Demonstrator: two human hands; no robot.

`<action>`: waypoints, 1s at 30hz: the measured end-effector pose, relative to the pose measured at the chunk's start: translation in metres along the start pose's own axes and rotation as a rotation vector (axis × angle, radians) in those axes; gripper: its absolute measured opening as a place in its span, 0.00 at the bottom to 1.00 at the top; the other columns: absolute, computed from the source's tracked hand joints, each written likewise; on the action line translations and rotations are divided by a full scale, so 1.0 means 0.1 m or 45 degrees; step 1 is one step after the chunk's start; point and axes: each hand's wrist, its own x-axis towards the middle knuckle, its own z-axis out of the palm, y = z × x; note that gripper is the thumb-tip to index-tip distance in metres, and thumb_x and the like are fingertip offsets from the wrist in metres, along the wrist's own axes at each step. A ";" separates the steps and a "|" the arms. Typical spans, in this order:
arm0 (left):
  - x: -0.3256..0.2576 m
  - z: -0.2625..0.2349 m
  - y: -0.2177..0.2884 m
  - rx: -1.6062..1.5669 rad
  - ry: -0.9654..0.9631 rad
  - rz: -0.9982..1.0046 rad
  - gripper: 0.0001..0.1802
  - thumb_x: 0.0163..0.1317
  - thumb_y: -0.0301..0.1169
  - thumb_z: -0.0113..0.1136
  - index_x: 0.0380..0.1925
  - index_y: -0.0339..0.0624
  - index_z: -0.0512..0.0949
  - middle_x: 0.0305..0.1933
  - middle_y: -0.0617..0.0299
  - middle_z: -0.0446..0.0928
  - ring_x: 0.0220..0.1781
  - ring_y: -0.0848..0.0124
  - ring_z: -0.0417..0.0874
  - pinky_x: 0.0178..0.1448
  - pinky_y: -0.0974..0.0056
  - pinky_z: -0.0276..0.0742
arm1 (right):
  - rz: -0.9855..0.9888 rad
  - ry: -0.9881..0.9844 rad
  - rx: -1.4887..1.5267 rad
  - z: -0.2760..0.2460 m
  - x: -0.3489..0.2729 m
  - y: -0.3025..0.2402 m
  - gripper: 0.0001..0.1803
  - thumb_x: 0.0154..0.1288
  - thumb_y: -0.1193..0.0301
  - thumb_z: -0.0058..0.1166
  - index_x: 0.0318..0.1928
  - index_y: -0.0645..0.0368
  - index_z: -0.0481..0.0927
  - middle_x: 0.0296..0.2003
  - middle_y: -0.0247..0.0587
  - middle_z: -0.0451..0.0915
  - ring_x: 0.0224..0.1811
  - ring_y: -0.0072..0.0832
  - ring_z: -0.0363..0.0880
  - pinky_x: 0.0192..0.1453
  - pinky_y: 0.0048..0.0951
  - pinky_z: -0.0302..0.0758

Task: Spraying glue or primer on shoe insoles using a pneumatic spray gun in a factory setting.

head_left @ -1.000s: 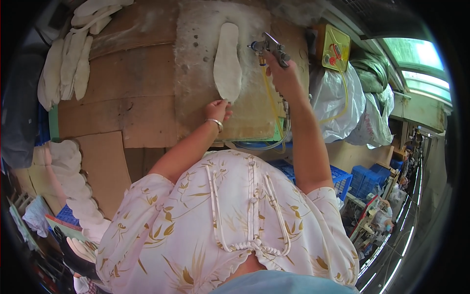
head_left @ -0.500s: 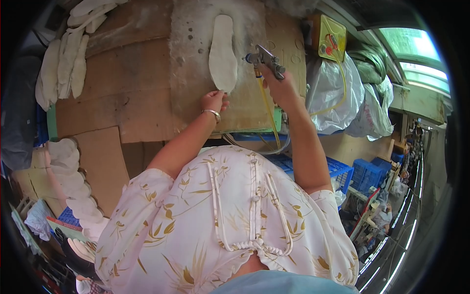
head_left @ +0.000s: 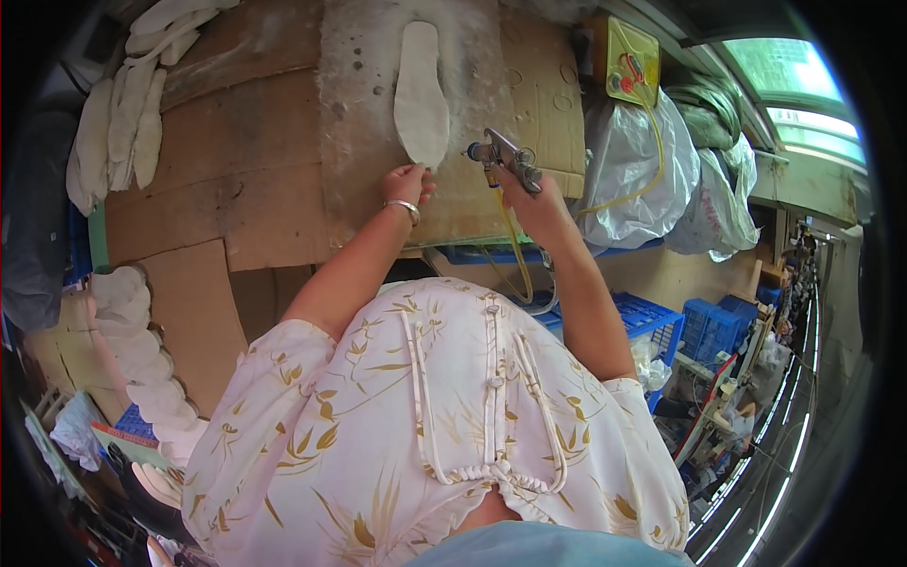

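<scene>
Gripping a metal spray gun [head_left: 504,159] (yellow hose [head_left: 515,248] trailing below), the right hand [head_left: 532,200] has its fingers wrapped round the handle. Left hand [head_left: 408,183], fingers pressed together, touches the near end of a white insole [head_left: 420,93] lying on the cardboard-covered surface [head_left: 236,189].

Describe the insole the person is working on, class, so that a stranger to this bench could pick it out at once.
Start at the cardboard-covered bench and find its grey, spray-stained sheet in the middle. On it lies one white insole, its near end at the left hand, with the spray gun in the right hand beside it. Unlike the insoles stacked at the bench's left edge, it lies alone and flat.
</scene>
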 end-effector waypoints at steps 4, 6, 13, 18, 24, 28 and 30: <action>-0.01 0.01 0.01 -0.001 0.002 -0.002 0.12 0.58 0.33 0.54 0.39 0.40 0.73 0.35 0.61 0.78 0.24 0.73 0.80 0.19 0.74 0.73 | -0.012 -0.032 -0.028 0.05 -0.11 0.11 0.17 0.61 0.59 0.50 0.29 0.63 0.71 0.16 0.30 0.64 0.21 0.18 0.58 0.25 0.24 0.61; -0.01 0.01 0.01 0.017 0.007 -0.009 0.11 0.58 0.33 0.54 0.39 0.40 0.73 0.35 0.62 0.78 0.25 0.73 0.80 0.19 0.74 0.73 | -0.054 -0.032 -0.021 0.07 -0.10 0.14 0.17 0.61 0.59 0.50 0.30 0.64 0.71 0.16 0.30 0.64 0.21 0.19 0.58 0.25 0.25 0.61; -0.01 0.01 -0.01 -0.009 0.003 0.016 0.11 0.57 0.33 0.54 0.38 0.40 0.73 0.35 0.62 0.78 0.24 0.73 0.80 0.19 0.75 0.72 | -0.170 0.064 0.024 0.08 0.18 -0.04 0.17 0.62 0.60 0.50 0.30 0.64 0.72 0.17 0.30 0.66 0.21 0.19 0.58 0.26 0.25 0.61; -0.05 0.02 0.03 0.000 -0.002 0.008 0.11 0.57 0.33 0.55 0.37 0.40 0.74 0.34 0.62 0.78 0.24 0.74 0.80 0.20 0.74 0.72 | -0.132 0.146 0.067 0.02 0.26 -0.26 0.17 0.62 0.59 0.48 0.29 0.61 0.75 0.18 0.28 0.68 0.22 0.16 0.63 0.27 0.21 0.62; -0.03 0.00 0.02 0.019 0.012 -0.019 0.11 0.57 0.34 0.55 0.37 0.40 0.74 0.34 0.62 0.78 0.25 0.74 0.80 0.21 0.74 0.72 | -0.082 -0.005 0.002 0.04 0.13 -0.16 0.15 0.61 0.60 0.50 0.30 0.62 0.73 0.17 0.29 0.66 0.20 0.18 0.60 0.24 0.24 0.61; -0.03 0.00 0.02 0.022 0.005 -0.016 0.11 0.57 0.34 0.55 0.37 0.40 0.74 0.34 0.62 0.78 0.25 0.74 0.80 0.21 0.74 0.72 | -0.087 -0.064 -0.116 0.08 0.16 -0.08 0.16 0.61 0.60 0.51 0.30 0.62 0.72 0.16 0.31 0.66 0.20 0.18 0.61 0.24 0.25 0.61; -0.06 0.01 0.05 0.048 0.013 -0.029 0.12 0.57 0.35 0.55 0.37 0.41 0.74 0.34 0.62 0.78 0.25 0.74 0.80 0.20 0.75 0.72 | -0.117 -0.052 -0.102 0.08 0.23 -0.15 0.16 0.61 0.59 0.51 0.30 0.62 0.72 0.16 0.31 0.66 0.20 0.18 0.61 0.24 0.25 0.62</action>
